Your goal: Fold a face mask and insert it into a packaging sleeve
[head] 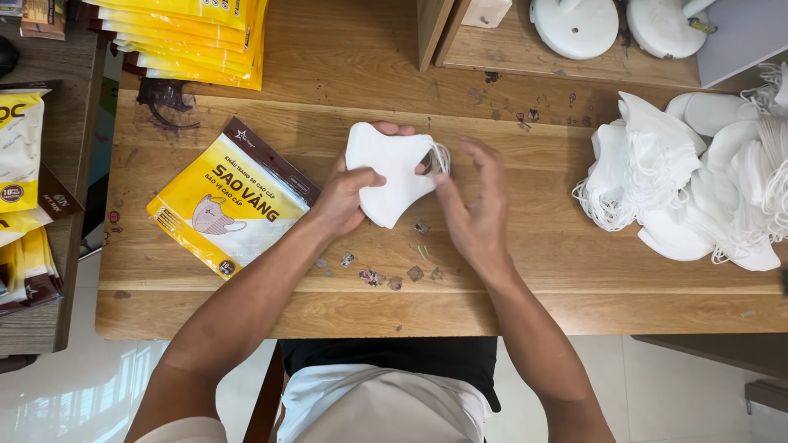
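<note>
I hold a small stack of white face masks [392, 182] above the middle of the desk [525, 295]; my left hand [345, 197] grips it, thumb on top, while my right hand [474, 205] pinches the ear loops [440, 156]. If my grip loosens, the stack could fan apart. One yellow pouch [230, 201] lies near the left edge, one loose mask heap [681, 189] at the right edge.

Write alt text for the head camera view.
A person's left hand and right hand hold a folded white face mask above a wooden table. A yellow-and-white packet lies to the left, a heap of white masks to the right.
</note>
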